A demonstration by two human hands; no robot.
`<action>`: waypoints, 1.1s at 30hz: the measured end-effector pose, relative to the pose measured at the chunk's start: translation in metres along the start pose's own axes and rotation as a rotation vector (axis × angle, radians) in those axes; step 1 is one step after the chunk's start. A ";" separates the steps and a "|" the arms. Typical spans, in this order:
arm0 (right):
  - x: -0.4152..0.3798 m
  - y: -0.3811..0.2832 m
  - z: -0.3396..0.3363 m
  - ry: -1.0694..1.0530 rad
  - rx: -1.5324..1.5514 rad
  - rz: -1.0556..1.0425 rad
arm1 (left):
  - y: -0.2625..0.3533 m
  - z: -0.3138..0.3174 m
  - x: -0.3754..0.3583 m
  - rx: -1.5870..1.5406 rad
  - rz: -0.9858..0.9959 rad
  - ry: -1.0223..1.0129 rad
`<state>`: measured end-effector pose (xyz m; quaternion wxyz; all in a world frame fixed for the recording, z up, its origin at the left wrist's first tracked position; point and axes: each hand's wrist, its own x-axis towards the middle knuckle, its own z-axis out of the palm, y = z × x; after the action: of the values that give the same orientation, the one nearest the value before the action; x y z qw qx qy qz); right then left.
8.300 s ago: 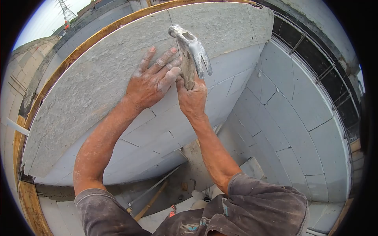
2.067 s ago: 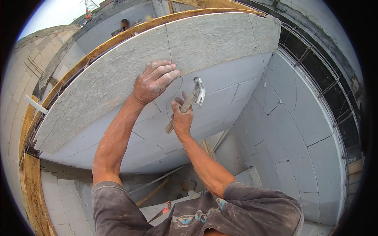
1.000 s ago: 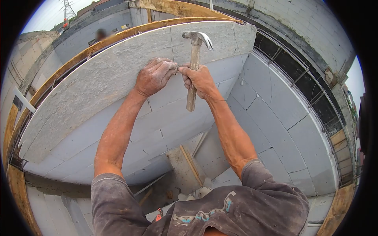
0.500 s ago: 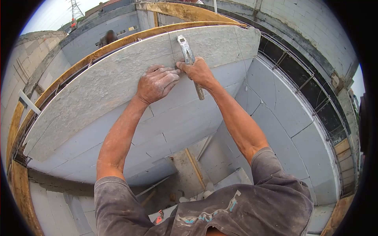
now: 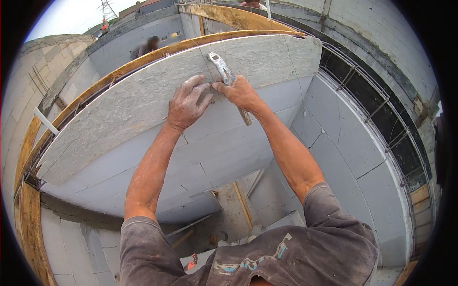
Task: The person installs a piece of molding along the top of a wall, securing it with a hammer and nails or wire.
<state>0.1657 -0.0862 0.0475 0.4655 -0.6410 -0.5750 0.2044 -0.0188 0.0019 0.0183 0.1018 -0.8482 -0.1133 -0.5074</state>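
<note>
My right hand (image 5: 238, 93) is wrapped round a worn, whitish hammer (image 5: 220, 63). The hammer's head points up against the wall and its handle end sticks out below my fist. Beside it, my dusty left hand (image 5: 187, 102) is at the wall with its fingers apart, and I see nothing in it. A thin dark wire (image 5: 202, 51) hangs over the rough grey panel (image 5: 138, 97) and runs down between my two hands. Whatever lies right at my right fingertips is too small to make out. Below the panel are smooth grey blocks (image 5: 214, 128).
A wooden board (image 5: 157, 51) edges the wall top. Steel rebar (image 5: 367, 102) runs along the right-hand wall. A deep space with a plank (image 5: 242, 205) lies below. One person (image 5: 145, 47) is beyond the wall at left, another (image 5: 253, 4) at the top.
My left fingers have come off the spot by the wire and spread apart. The hammer has tilted slightly to the left in my right hand. The view has shifted a little.
</note>
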 end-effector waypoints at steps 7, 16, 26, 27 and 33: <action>-0.005 -0.004 -0.006 -0.002 0.024 -0.135 | 0.009 0.015 0.007 0.149 -0.036 0.026; -0.003 -0.005 -0.011 0.240 0.032 -0.241 | 0.010 0.009 0.013 0.168 0.005 -0.019; -0.001 0.048 0.050 0.249 0.391 -0.161 | -0.004 -0.005 0.017 0.208 0.184 -0.081; 0.001 0.046 0.056 0.244 0.364 -0.154 | -0.004 -0.008 0.019 0.225 0.208 -0.099; -0.009 0.028 0.049 0.185 0.373 -0.128 | -0.019 -0.007 0.020 0.202 0.279 -0.104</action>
<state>0.1394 -0.0741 -0.0017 0.6390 -0.5218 -0.5216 0.2175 -0.0207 0.0194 0.0399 0.2500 -0.8662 -0.0500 -0.4299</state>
